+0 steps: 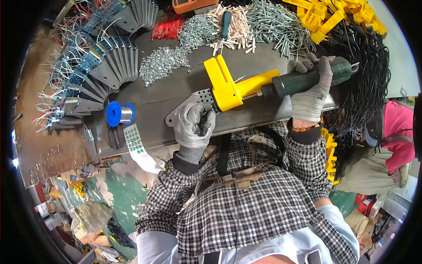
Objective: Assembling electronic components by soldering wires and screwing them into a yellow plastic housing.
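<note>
Metal plate (180, 110) partly behind left hand (194, 124)

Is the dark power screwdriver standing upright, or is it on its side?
On its side: the power screwdriver, gripped in the right hand, points its shaft leftward at the yellow part.

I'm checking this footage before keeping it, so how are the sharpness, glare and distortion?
Head view: the yellow part and the power screwdriver in the right hand look fairly sharp; head view: pale glare on the brown sheet at left, its outer edge bowed by the fisheye; head view: a bright patch on the bench near the right wrist, and black corners.
</note>
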A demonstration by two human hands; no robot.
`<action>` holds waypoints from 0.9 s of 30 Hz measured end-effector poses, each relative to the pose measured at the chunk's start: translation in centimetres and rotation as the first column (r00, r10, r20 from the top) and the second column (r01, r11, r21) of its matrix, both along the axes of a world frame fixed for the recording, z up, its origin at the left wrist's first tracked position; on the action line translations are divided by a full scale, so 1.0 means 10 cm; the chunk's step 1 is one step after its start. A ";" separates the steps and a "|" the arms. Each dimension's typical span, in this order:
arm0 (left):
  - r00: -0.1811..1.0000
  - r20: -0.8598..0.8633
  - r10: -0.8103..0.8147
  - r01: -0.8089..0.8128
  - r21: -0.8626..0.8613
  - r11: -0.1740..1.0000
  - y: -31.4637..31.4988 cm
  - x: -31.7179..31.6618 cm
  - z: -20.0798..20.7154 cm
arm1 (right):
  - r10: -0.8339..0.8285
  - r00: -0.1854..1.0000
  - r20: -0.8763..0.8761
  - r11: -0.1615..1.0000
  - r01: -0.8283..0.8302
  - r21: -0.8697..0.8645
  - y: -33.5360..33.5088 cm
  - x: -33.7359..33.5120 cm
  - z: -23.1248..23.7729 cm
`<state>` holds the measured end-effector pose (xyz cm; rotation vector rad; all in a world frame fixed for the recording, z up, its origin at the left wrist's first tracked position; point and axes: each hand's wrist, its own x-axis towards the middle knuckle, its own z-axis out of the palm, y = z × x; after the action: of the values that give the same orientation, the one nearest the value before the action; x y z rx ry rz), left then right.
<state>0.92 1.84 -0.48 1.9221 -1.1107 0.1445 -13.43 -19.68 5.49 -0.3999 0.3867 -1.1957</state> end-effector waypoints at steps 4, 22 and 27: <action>0.993 0.110 -0.037 0.036 0.019 0.999 -0.03 0.03 0.02 | -0.013 1.000 0.026 0.999 0.012 0.043 0.00 0.00 -0.01; 0.999 0.046 -0.018 0.017 0.037 0.999 -0.03 0.01 0.01 | -0.016 1.000 0.002 0.999 0.016 0.049 0.03 0.04 0.00; 0.997 0.063 -0.047 0.047 -0.001 0.999 -0.06 0.01 0.05 | -0.014 1.000 0.009 0.999 0.014 0.041 0.01 0.04 -0.01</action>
<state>0.98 1.22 0.05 1.8993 -1.1955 0.1812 -13.06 -19.61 5.43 -0.3568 0.4063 -1.2006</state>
